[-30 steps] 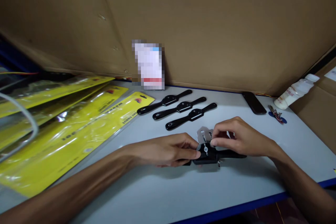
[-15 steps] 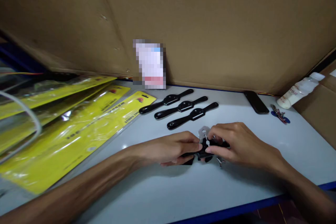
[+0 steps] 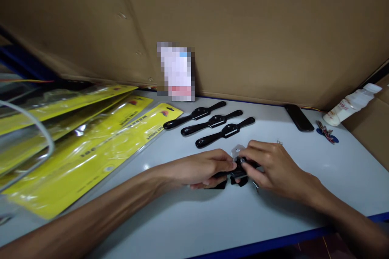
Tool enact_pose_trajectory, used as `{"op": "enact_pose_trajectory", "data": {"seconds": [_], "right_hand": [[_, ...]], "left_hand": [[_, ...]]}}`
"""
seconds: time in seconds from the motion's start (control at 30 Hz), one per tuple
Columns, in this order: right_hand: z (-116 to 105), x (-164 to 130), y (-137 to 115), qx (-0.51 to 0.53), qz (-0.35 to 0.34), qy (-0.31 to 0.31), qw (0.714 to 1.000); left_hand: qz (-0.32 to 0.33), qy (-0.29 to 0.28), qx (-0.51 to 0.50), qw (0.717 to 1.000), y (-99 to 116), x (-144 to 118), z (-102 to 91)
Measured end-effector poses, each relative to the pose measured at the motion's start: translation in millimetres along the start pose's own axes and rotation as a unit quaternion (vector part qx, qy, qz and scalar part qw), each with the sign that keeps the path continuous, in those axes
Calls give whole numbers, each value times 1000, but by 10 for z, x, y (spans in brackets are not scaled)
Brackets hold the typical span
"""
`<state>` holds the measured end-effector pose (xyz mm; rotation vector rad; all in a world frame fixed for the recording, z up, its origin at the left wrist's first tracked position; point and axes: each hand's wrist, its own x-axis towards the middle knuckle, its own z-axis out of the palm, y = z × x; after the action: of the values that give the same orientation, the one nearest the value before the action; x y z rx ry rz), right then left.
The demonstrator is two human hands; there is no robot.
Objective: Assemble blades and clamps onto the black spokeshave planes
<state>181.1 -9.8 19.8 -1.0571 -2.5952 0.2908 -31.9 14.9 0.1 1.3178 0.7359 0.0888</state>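
Black tool: held between both hands point(image 3: 238, 171), over the near part of the table, with its middle largely covered by fingers.
Silver plate: stands up point(image 3: 237, 151) at the tool's far edge; whether it is fastened cannot be told.
Left hand: thumb and fingers point(image 3: 212, 166) pinch the tool's body.
Right hand: thumb and forefinger point(image 3: 272, 168) close on the tool's middle, by a small round knob point(image 3: 242, 160).
Progress: plate and tool are together; three similar black tools point(image 3: 230, 130) lie in a row beyond, showing no silver plate.
Loose bits: small metal pieces point(image 3: 278, 141) near the right hand.
Table: pale top point(image 3: 188, 218), yellow packages point(image 3: 75, 182) at left, phone point(image 3: 299, 118), keys point(image 3: 327, 132) and bottle point(image 3: 349, 105) at right.
Backdrop: brown cardboard point(image 3: 258, 28), a blurred-out sheet point(image 3: 179, 73) before it.
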Motion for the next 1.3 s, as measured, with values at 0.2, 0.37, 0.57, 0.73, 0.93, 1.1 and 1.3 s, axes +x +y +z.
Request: {"op": "enact_pose_trajectory", "data": {"seconds": [0.2,0.37,0.57,0.73,0.93,1.1,1.3], "right_hand": [[-97,20,2,43,19,94,994],[-82,34,-87,-43,104,67,991],[29,27,-100,-83,129,11,988],[13,38,-122,-70,159,8,985],[27,55,-191,-54,212,-1,976],[-16,32,-147,-31,117,-25,992],[-72,5,-36,12,41,44,998]], "left_hand": [[-19,4,3,1000,41,-19,32],[7,-5,-38,999,-26,25,-4],[13,-4,-41,999,-70,47,-19],[12,-2,-51,999,-52,37,-4],[13,-7,-35,999,-64,52,-8],[5,3,-41,999,-54,39,-1],[-17,22,-18,999,-9,1,27]]}}
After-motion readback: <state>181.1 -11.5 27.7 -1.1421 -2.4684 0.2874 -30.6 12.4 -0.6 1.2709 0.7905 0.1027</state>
